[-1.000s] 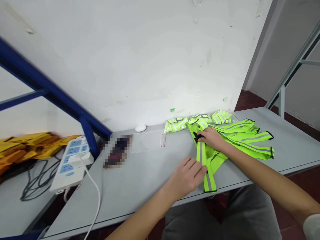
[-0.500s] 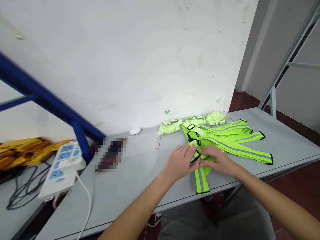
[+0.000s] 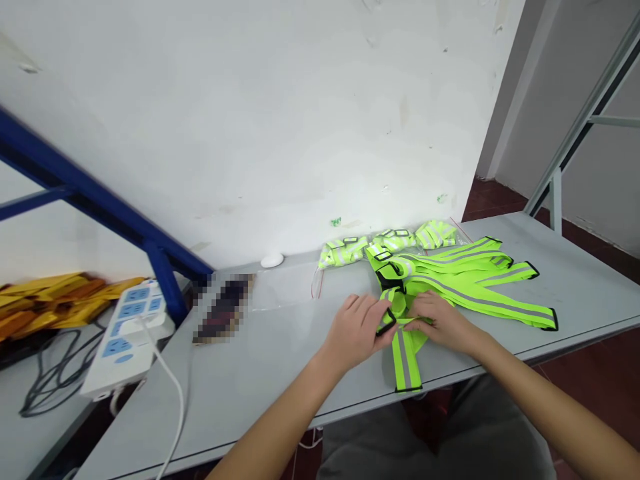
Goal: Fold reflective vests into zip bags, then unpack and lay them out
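A neon-green reflective strap harness [image 3: 465, 287] with grey stripes and black edging lies spread on the grey table [image 3: 270, 373]. My left hand [image 3: 356, 328] is closed on a black buckle [image 3: 387, 323] at the harness's near left part. Close beside it, my right hand [image 3: 440, 321] pinches the green webbing, its fingertips partly hidden in the folds. One strap end [image 3: 407, 367] hangs down toward the table's front edge below both hands. Behind the harness, several folded green straps [image 3: 345, 252] sit in clear bags along the wall.
A flat clear bag [image 3: 285, 287] and a white oval object [image 3: 272, 260] lie left of the harness. Farther left are a blurred-out dark item [image 3: 225, 310], a white power strip [image 3: 125, 333] with a cable, yellow packages [image 3: 60, 300] and a blue metal frame [image 3: 160, 273].
My left hand has drawn the buckle slightly left and down, apart from my right hand. The view has shifted a little.
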A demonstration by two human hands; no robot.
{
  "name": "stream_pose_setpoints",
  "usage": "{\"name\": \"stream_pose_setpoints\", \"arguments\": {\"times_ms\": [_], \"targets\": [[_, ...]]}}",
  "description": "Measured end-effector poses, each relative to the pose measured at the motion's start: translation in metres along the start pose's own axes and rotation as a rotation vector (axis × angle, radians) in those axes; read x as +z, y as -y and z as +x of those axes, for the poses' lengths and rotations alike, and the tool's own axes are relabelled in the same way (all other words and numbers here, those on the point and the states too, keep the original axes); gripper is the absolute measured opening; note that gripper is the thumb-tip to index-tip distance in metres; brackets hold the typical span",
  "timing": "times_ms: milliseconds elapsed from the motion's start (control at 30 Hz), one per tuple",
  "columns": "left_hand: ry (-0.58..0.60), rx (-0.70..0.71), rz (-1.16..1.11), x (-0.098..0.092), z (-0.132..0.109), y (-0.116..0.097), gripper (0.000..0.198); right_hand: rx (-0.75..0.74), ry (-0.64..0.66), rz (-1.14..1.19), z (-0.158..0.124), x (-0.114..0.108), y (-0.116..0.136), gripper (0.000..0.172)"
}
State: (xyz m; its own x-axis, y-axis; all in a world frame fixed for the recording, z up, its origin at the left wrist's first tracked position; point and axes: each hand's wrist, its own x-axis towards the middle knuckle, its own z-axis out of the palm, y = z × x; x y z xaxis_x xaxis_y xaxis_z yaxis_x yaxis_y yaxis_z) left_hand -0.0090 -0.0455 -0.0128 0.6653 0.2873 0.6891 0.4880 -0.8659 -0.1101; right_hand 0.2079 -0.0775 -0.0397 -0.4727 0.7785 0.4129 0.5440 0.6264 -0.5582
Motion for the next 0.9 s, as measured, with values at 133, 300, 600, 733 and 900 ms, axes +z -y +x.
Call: {"name": "stream_pose_setpoints", "arguments": {"times_ms": [133,300,600,733,900], "targets": [[0.015,0.057,-0.113,-0.004,0.000,-0.011,0.019,0.098,0.067,0.254,0.007,-0.019,-0.003,0.036],[0.162,0.172,-0.266,0.005,-0.008,-0.030,0.012,0.236,0.002,-0.011,0.047,-0.029,-0.013,0.026],[0.205,0.284,-0.238,0.011,-0.019,-0.042,0.017,0.328,0.324,-0.520,0.097,0.004,-0.020,0.060],[0.191,0.342,-0.261,0.008,-0.019,-0.042,0.020,0.365,0.310,-0.477,0.097,0.006,-0.018,0.054],[0.226,0.313,-0.286,0.008,-0.019,-0.039,0.026,0.253,0.274,-0.389,0.088,-0.004,-0.022,0.050]]}}
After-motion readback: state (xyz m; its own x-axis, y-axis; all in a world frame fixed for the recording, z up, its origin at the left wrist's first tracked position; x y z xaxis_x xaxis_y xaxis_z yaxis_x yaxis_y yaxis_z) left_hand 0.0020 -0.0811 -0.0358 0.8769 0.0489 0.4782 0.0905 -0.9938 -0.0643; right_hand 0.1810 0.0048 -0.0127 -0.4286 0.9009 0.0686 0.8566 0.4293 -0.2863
